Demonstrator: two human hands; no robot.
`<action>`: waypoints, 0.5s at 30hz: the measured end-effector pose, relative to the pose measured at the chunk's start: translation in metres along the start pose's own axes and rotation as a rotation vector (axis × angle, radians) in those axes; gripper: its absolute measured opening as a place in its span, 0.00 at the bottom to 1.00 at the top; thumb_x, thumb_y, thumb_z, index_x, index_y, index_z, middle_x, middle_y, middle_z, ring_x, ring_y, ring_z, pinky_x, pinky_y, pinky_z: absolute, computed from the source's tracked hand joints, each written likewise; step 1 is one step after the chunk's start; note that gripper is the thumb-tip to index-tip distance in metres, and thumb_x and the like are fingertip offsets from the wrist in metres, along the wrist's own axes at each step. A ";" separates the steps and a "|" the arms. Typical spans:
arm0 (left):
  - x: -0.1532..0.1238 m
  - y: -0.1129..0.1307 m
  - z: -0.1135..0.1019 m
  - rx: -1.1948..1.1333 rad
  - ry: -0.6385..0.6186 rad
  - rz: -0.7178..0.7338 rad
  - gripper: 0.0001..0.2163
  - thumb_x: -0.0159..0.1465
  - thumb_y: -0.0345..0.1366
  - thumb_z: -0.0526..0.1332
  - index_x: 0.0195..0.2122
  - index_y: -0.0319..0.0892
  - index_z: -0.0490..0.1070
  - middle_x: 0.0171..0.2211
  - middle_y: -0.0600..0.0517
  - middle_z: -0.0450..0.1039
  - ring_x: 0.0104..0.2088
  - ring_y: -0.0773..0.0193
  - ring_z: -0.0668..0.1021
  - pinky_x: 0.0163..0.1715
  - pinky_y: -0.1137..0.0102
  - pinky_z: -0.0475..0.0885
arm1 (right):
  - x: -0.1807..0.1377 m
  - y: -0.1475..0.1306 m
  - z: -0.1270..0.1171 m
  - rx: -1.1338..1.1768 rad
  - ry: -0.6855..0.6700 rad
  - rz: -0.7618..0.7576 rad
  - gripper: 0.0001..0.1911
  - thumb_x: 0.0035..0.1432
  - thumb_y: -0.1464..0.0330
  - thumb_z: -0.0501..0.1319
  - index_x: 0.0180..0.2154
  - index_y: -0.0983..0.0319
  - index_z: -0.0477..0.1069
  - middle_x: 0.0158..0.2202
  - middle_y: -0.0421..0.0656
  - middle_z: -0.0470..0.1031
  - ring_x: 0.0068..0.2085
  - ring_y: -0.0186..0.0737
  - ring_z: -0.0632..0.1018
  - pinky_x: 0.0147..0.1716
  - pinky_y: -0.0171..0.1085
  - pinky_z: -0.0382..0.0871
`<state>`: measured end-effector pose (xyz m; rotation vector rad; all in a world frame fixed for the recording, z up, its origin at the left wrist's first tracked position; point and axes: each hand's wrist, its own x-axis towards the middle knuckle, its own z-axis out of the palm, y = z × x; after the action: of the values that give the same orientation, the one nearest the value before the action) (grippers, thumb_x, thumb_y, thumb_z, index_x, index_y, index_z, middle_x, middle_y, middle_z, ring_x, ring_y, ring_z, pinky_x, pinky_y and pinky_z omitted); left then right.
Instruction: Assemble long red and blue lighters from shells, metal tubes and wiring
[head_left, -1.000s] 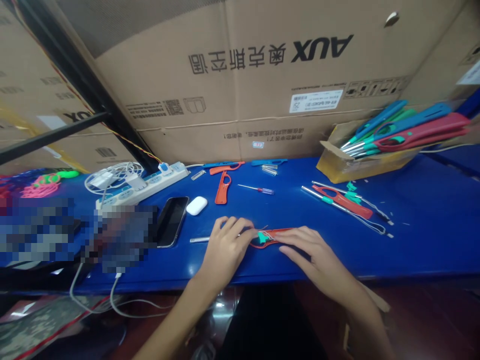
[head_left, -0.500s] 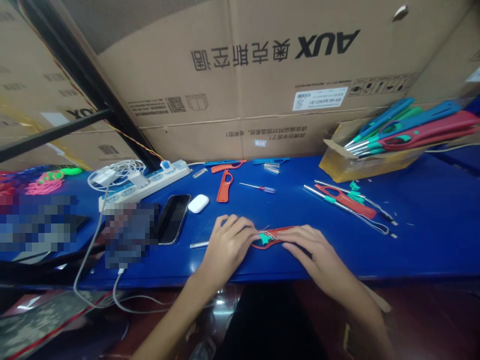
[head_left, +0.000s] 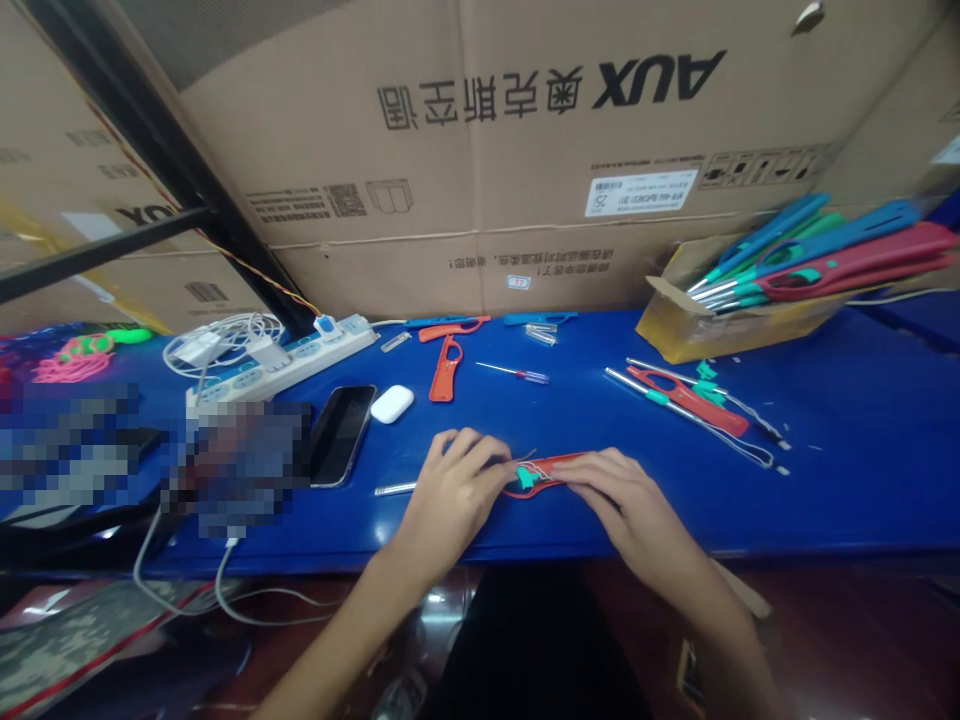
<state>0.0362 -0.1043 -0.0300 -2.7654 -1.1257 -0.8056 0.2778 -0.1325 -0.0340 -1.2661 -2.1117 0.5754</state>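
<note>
An open orange lighter casing (head_left: 555, 465) lies low over the near edge of the blue table, with a green trigger piece (head_left: 527, 479) and thin pale wires inside it. My left hand (head_left: 456, 495) is closed on its left end, fingertips beside the green piece. A silver metal tube (head_left: 394, 489) sticks out to the left from under that hand. My right hand (head_left: 628, 492) pinches the right end of the casing, its fingertips at the wires. The fingers cover both ends of the casing.
Beyond my hands lie a screwdriver (head_left: 523, 374), an orange casing half (head_left: 445, 372) and a white earbud case (head_left: 392, 404). A phone (head_left: 343, 435) and a power strip (head_left: 281, 370) are left. Right are lighter parts (head_left: 690, 400) and a carton (head_left: 675, 335) of lighters.
The fingers and thumb of my right hand have come closer together at the casing's right end. My left hand keeps its grip, and the view has shifted slightly.
</note>
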 end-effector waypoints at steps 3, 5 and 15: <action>-0.003 0.002 -0.001 -0.081 -0.013 -0.044 0.13 0.72 0.30 0.57 0.53 0.49 0.76 0.46 0.50 0.76 0.46 0.59 0.73 0.46 0.60 0.63 | 0.000 -0.003 0.002 -0.019 0.009 0.023 0.16 0.73 0.66 0.51 0.49 0.50 0.76 0.50 0.40 0.80 0.49 0.45 0.77 0.50 0.50 0.69; -0.004 0.003 -0.002 -0.118 -0.014 -0.078 0.14 0.72 0.30 0.57 0.54 0.50 0.75 0.47 0.50 0.75 0.47 0.59 0.73 0.46 0.61 0.64 | -0.001 -0.006 0.004 -0.107 0.021 0.004 0.13 0.72 0.63 0.53 0.51 0.51 0.75 0.50 0.41 0.80 0.49 0.46 0.77 0.52 0.52 0.67; -0.005 0.002 0.004 -0.178 0.003 -0.181 0.09 0.72 0.33 0.58 0.50 0.44 0.74 0.43 0.51 0.79 0.42 0.61 0.75 0.43 0.62 0.64 | 0.010 -0.023 0.017 -0.389 -0.063 -0.195 0.19 0.71 0.63 0.55 0.61 0.52 0.68 0.59 0.42 0.75 0.55 0.49 0.72 0.59 0.57 0.59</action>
<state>0.0365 -0.1081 -0.0349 -2.8302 -1.3840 -0.9736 0.2482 -0.1352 -0.0294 -1.2319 -2.4472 0.1223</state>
